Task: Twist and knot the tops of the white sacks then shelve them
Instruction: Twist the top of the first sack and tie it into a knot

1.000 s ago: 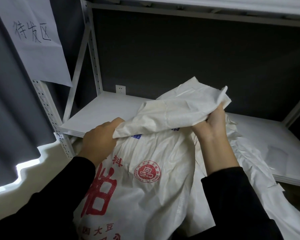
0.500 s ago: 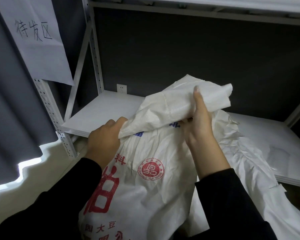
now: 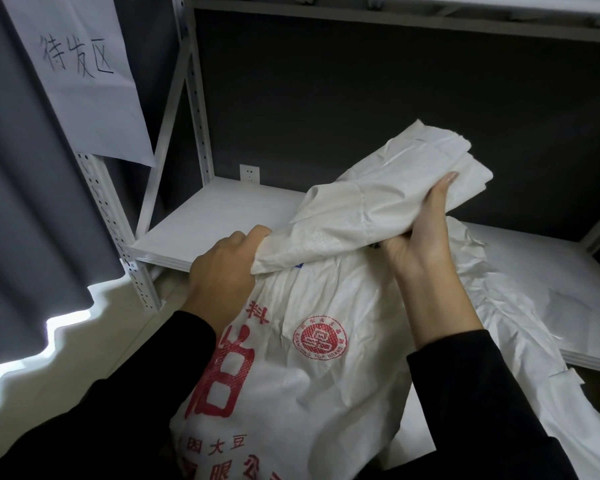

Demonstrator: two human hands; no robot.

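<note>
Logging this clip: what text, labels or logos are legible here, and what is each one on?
"待发区": handwritten on the paper sheet, upper left.
"料": red, on the sack, above a large red character only partly visible.
"TOP BRAND": in the red round seal on the sack; other ring letters too small.
"因大豆" and "限公": red rows low on the sack, cut off.
Blue print under the folded top: mostly hidden, unreadable.

left hand (image 3: 222, 271), right hand (image 3: 420, 237), gripping sack top (image 3: 371, 213)
</note>
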